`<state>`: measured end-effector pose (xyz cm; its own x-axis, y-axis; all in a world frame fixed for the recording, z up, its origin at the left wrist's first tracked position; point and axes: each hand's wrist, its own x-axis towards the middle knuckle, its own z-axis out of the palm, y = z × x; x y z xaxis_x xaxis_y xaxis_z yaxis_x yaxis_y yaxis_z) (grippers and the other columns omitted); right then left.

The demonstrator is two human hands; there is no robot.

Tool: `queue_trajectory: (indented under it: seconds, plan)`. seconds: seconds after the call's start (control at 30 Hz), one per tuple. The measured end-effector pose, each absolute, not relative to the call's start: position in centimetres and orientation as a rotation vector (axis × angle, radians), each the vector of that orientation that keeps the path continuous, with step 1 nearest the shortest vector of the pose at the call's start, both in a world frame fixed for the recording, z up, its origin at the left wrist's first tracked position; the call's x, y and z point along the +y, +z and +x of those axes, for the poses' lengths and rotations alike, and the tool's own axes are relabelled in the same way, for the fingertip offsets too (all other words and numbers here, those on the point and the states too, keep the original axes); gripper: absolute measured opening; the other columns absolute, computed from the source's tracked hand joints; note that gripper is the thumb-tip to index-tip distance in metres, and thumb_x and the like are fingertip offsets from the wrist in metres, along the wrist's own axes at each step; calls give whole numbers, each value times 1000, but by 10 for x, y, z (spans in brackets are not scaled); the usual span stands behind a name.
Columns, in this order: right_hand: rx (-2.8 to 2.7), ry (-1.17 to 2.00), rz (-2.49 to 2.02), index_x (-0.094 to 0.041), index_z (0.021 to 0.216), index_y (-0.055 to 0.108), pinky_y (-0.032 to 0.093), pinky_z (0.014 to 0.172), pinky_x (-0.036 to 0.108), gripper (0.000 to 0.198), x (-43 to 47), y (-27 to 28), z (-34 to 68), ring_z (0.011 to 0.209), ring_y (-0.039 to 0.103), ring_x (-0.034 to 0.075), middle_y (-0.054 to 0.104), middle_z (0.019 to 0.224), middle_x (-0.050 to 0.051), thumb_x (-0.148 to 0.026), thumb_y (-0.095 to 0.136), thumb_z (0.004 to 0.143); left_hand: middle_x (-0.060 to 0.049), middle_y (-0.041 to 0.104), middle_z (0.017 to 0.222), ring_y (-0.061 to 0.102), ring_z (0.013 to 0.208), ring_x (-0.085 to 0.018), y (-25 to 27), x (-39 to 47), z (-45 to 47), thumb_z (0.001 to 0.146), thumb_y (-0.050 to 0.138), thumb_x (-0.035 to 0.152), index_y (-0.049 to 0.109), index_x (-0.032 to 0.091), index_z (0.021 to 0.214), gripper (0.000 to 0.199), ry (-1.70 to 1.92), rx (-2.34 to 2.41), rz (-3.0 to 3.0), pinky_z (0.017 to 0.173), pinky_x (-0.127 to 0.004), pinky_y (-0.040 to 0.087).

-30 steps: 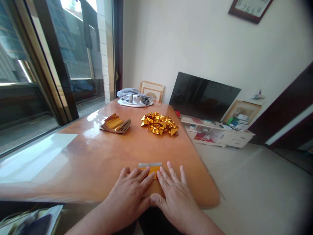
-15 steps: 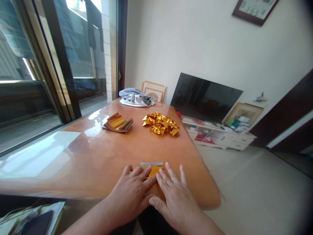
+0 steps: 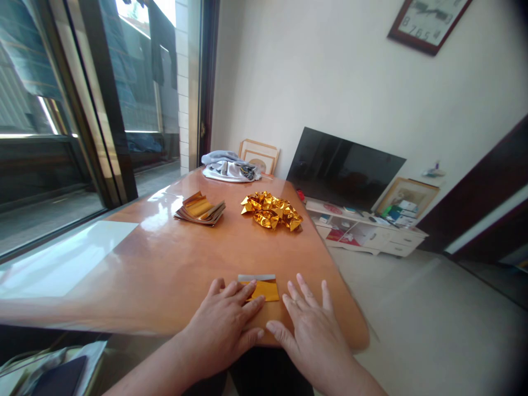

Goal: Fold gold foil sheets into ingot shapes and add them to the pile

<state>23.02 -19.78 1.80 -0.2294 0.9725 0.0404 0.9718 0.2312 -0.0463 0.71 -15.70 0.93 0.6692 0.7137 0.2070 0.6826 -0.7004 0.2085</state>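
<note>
A small sheet of gold foil paper [image 3: 266, 290], folded, with a silvery-grey strip along its far edge, lies near the front edge of the wooden table [image 3: 173, 264]. Spread over its left part, my left hand [image 3: 226, 316] presses down with the fingertips; that side of the sheet is hidden. My right hand [image 3: 311, 319] is open just to the right of the paper, fingers apart and holding nothing. Farther back sit a stack of gold paper sheets [image 3: 200, 209] and, to its right, a heap of folded gold foil pieces [image 3: 272, 210].
Folded grey cloth [image 3: 229, 166] lies at the table's far end. A white sheet-like patch [image 3: 82, 258] is on the left. Beyond the right edge stand a large dark television [image 3: 346, 170] and a low white cabinet [image 3: 379, 236]. A bag with a dark flat object [image 3: 60, 377] is at lower left.
My right hand has slid off the gold paper to the right, uncovering its right side. My left hand has stayed on the paper. The view has shifted slightly.
</note>
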Motion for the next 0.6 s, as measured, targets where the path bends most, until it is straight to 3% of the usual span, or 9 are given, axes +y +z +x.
queue_trajectory:
  seconds: [0.17, 0.27, 0.47, 0.6]
  plan:
    - [-2485, 126, -1742, -19, 155, 36, -6, 123, 62, 69, -196, 16, 219, 152, 23, 30, 36, 159, 9, -62, 29, 102, -11, 55, 147, 53, 125, -34, 8, -157, 8, 98, 39, 61, 53, 33, 142, 55, 424, 1157, 2769, 101, -52, 35]
    - [-2485, 179, -1711, -13, 156, 34, -4, 125, 55, 68, -196, 9, 209, 148, 35, 27, 42, 156, 13, -57, 31, 104, -11, 53, 149, 53, 126, -34, 8, -157, 6, 98, 39, 61, 51, 34, 145, 56, 439, 1145, 2775, 101, -52, 35]
    - [-2405, 104, -1785, -9, 152, 41, -16, 121, 59, 77, -200, 3, 200, 142, 44, 31, 50, 149, 19, -65, 31, 100, -10, 50, 153, 49, 135, -33, 10, -159, -4, 98, 41, 60, 48, 34, 148, 56, 423, 1083, 2805, 109, -55, 30]
    - [-2398, 87, -1811, -8, 150, 44, -14, 121, 60, 80, -200, 6, 198, 142, 42, 33, 51, 148, 20, -68, 30, 99, -8, 52, 152, 49, 136, -29, 12, -161, -14, 99, 40, 60, 52, 34, 144, 53, 438, 1058, 2776, 113, -54, 26]
